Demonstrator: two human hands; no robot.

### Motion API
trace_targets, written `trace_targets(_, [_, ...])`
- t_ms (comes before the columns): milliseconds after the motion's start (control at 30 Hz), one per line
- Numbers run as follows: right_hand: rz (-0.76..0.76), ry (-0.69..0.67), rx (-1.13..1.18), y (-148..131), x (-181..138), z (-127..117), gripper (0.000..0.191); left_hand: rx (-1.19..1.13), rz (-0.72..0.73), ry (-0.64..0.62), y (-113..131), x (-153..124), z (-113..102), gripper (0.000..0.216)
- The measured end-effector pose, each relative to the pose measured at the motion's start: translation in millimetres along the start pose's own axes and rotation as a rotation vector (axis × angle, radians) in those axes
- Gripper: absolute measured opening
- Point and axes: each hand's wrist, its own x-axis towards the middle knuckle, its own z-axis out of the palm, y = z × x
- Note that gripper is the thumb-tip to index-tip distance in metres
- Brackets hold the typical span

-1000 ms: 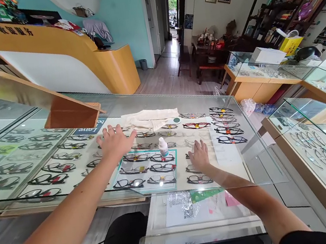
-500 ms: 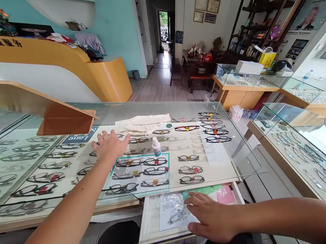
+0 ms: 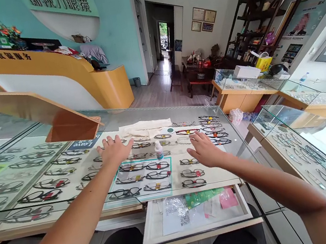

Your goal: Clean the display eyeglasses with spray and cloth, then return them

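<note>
My left hand [image 3: 114,149] lies flat on the glass counter top [image 3: 236,155], fingers spread, holding nothing. My right hand [image 3: 205,149] is over the glass to the right, fingers apart and empty. Between the hands a small white bottle [image 3: 159,150] stands on the glass. A folded cream cloth [image 3: 145,127] lies further back. Rows of eyeglass frames [image 3: 147,177] show under the glass. Below the counter edge an open drawer [image 3: 248,211] holds papers, a clear bag, a green sheet and a pink note.
A wooden stand [image 3: 68,128] sits on the counter at the left. Another glass case [image 3: 309,148] with frames stands to the right. An orange service desk [image 3: 107,85] is behind. A passage runs between the cases.
My right hand has come up from the drawer and now hovers over the glass top. The left hand has stayed in place.
</note>
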Motion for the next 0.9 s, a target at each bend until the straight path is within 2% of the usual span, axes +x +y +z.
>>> trace_targets(133, [0.055, -0.029, -0.081, 24.2, 43.2, 30.4, 0.056, -0.004, 0.004, 0.024, 1.2, -1.9, -3.0, 0.108])
trace_targets(300, [0.057, -0.01, -0.094, 36.6, 63.3, 45.3, 0.056, -0.006, 0.002, 0.027, 1.3, -3.0, -3.1, 0.107])
trace_targets(567, [0.062, 0.018, -0.122, 42.4, 71.9, 52.9, 0.061, -0.006, -0.002, -0.001, 2.4, -4.1, -5.1, 0.108])
trace_targets(800, [-0.008, 0.114, -0.156, 47.4, 64.3, 55.5, 0.039, -0.005, -0.009, -0.016, 3.6, -4.4, -6.2, 0.108])
trace_targets(900, [-0.01, 0.148, -0.162, 53.6, 71.2, 50.3, 0.036, -0.001, -0.016, -0.014, 4.4, -4.6, -6.5, 0.107])
